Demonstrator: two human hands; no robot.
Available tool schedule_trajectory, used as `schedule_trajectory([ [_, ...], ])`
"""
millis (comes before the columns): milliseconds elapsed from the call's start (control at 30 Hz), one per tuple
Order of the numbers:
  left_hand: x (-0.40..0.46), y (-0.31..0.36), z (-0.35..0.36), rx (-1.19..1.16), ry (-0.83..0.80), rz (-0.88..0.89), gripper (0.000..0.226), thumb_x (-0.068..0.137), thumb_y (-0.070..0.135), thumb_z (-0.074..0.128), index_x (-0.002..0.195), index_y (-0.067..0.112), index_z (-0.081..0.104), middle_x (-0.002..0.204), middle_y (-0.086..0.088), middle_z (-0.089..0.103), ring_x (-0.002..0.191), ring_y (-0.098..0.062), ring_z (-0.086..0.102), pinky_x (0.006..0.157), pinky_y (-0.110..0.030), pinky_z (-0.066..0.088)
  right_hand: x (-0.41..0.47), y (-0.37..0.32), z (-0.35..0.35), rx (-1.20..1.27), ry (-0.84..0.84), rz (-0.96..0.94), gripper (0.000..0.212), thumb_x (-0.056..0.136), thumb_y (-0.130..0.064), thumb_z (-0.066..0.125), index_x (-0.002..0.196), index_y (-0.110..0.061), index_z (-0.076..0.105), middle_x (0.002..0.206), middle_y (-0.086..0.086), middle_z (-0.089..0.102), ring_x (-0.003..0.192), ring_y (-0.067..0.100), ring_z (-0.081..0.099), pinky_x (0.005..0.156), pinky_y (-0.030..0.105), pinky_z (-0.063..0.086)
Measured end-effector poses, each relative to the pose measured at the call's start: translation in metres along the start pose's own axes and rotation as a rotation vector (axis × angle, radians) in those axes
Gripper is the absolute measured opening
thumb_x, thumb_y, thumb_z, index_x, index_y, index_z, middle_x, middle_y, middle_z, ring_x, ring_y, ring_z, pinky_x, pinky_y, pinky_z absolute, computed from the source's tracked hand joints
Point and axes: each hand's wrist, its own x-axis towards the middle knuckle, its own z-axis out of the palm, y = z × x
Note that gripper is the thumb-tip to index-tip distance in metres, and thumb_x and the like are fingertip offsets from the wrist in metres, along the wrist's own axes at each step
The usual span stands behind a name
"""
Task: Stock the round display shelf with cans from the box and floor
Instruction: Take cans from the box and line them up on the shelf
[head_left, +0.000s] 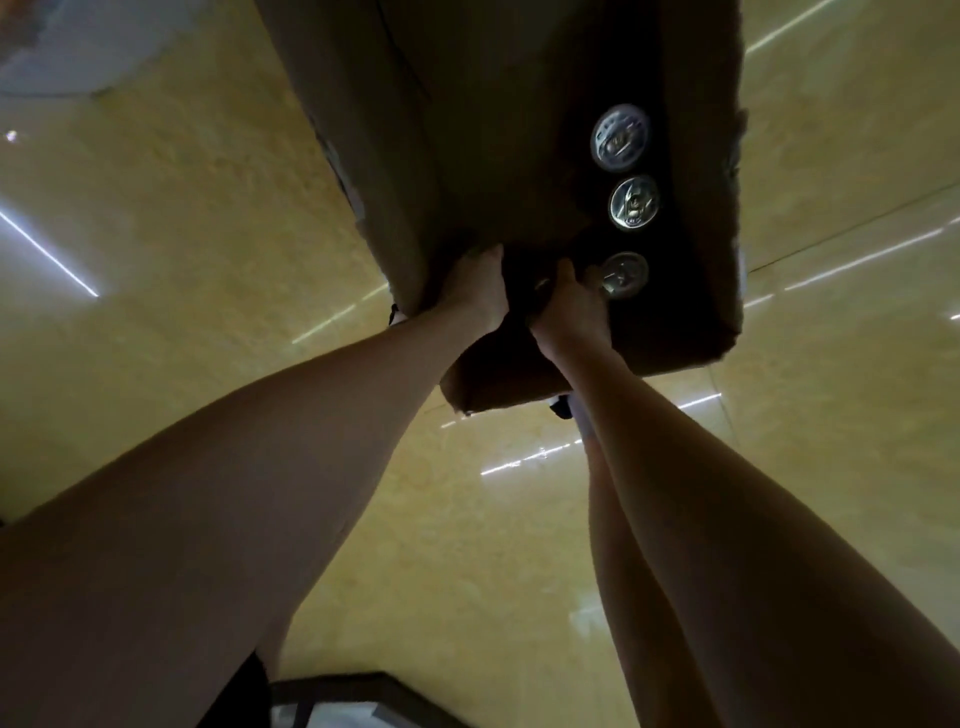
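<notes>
The head camera looks straight down into an open cardboard box (524, 104) standing on a glossy yellow-beige tiled floor (182, 218). The inside of the box is dark. Along its right wall three cans stand upright in a row, showing only their silver tops with pull tabs — the far can (620, 136), the middle can (634, 202), and the near can (623, 275).

Both bare forearms reach down into the near end of the box. The left hand (480, 283) rests at the edge of the near-left cardboard flap (498, 371), its fingers curled over the cardboard and gripping it. The right hand (569, 306) is just to the right of it, inside the box, with its fingers curled downward into the shadow; the thumb side lies just beside the near can and seems to touch its rim, but the darkness hides whether those fingers hold a can or anything else — I cannot tell.

The box walls are ragged along the right edge, and strips of tape show on the left outer side. White streaks of ceiling light reflect on the floor tiles to the left and right of the box. At the far left corner a pale curved edge (78, 47) shows, blurred. At the near bottom edge a dark-framed object (343, 696) sits on the floor, only partly in view.
</notes>
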Motion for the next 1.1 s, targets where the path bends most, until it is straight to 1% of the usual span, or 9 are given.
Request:
schedule_trajectory([
  [100,0.021,-0.002,0.016,-0.022,-0.006,0.006,0.036,0.096,0.001,0.047,0.13,0.012,0.053,0.136,-0.011,0.053,0.127,-0.03,0.05,0.107,-0.038,0.042,0.022,0.001,0.014,-0.029,0.012,-0.004,0.065,0.089,-0.015,0.059,0.146,-0.017,0.029,0.146,0.025,0.031,0.133,0.042,0.035,0.111,0.047,0.033],
  [200,0.027,-0.004,0.02,-0.064,-0.039,0.006,0.039,0.095,0.003,0.05,0.133,0.014,0.053,0.134,-0.011,0.055,0.125,-0.029,0.052,0.106,-0.038,0.043,0.03,0.002,0.018,-0.099,0.039,-0.018,0.058,0.092,-0.011,0.052,0.145,-0.02,0.032,0.145,0.023,0.032,0.127,0.044,0.041,0.108,0.047,0.037],
  [300,0.019,-0.006,0.012,-0.11,-0.057,-0.05,0.037,0.095,0.005,0.052,0.13,0.014,0.053,0.131,-0.01,0.058,0.123,-0.029,0.054,0.104,-0.039,0.045,0.022,0.004,0.012,-0.093,-0.027,-0.077,0.059,0.088,-0.016,0.063,0.14,-0.023,0.037,0.141,0.018,0.04,0.122,0.043,0.048,0.102,0.044,0.044],
  [367,0.006,-0.004,0.003,-0.153,-0.06,-0.073,0.039,0.093,0.002,0.052,0.13,0.015,0.052,0.131,-0.009,0.058,0.123,-0.029,0.054,0.103,-0.039,0.046,0.007,0.001,0.0,-0.095,-0.107,-0.121,0.073,0.08,-0.018,0.073,0.141,-0.022,0.034,0.136,0.017,0.049,0.121,0.039,0.051,0.101,0.043,0.046],
  [500,-0.032,0.001,-0.026,-0.128,-0.074,-0.025,0.044,0.09,0.0,0.054,0.13,0.016,0.052,0.132,-0.008,0.057,0.124,-0.028,0.052,0.103,-0.037,0.044,-0.04,-0.013,-0.034,-0.113,-0.166,-0.138,0.081,0.072,-0.013,0.079,0.136,-0.016,0.029,0.125,0.017,0.056,0.114,0.039,0.056,0.095,0.046,0.049],
  [667,-0.077,0.006,-0.072,-0.082,-0.164,0.025,0.051,0.085,0.001,0.057,0.131,0.021,0.048,0.135,-0.009,0.053,0.121,-0.032,0.052,0.1,-0.042,0.047,-0.093,-0.029,-0.092,-0.138,-0.139,-0.192,0.071,0.07,-0.013,0.076,0.127,-0.017,0.035,0.117,0.015,0.058,0.11,0.039,0.057,0.091,0.046,0.051],
  [800,-0.121,0.023,-0.121,-0.137,-0.167,0.037,0.062,0.077,0.0,0.068,0.13,0.024,0.047,0.134,-0.01,0.05,0.117,-0.032,0.053,0.096,-0.045,0.051,-0.135,-0.048,-0.146,-0.132,-0.069,-0.258,0.075,0.061,-0.026,0.077,0.128,-0.022,0.044,0.126,0.01,0.047,0.11,0.035,0.054,0.092,0.042,0.05],
  [1000,-0.22,0.061,-0.204,-0.3,-0.113,0.097,0.082,0.069,0.002,0.082,0.139,0.02,0.044,0.142,-0.008,0.047,0.126,-0.026,0.049,0.085,-0.032,0.046,-0.229,-0.09,-0.243,-0.119,0.014,-0.389,0.057,0.053,-0.046,0.083,0.103,-0.027,0.063,0.107,0.004,0.059,0.097,0.026,0.058,0.071,0.029,0.043],
  [1100,-0.286,0.085,-0.257,-0.334,-0.076,0.158,0.082,0.069,0.004,0.085,0.139,0.019,0.045,0.142,-0.008,0.045,0.126,-0.027,0.048,0.088,-0.034,0.044,-0.292,-0.118,-0.295,-0.063,0.054,-0.433,0.07,0.053,-0.035,0.088,0.115,-0.023,0.058,0.105,0.002,0.061,0.093,0.024,0.059,0.069,0.03,0.048],
])
